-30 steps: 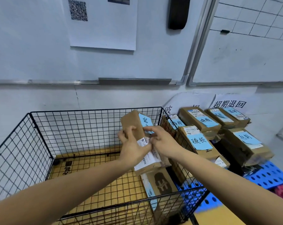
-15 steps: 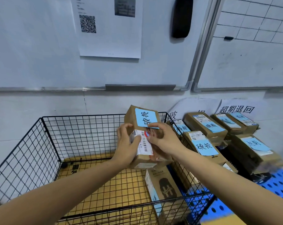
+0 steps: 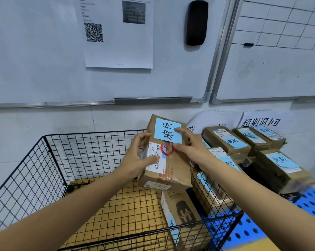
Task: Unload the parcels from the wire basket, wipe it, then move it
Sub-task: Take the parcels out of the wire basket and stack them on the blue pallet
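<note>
Left hand (image 3: 140, 160) grips parcel (image 3: 169, 171) by left edge, thumb on shipping label (image 3: 154, 160). Right hand (image 3: 189, 147) holds right side, forefinger on blue note (image 3: 168, 130). Parcel held above wire basket (image 3: 53, 153), near right wall. Likely light, stiff cardboard, taped smooth: grip long edges. Second parcel (image 3: 182, 211) in basket corner, near end cut off. Right fingers behind box hidden.

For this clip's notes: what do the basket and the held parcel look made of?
Wire basket: thin metal rod in a welded grid, apparently black-coated, matte. Held parcel: brown cardboard, creased at the edges, with a white printed label and a light blue paper note stuck on.
</note>
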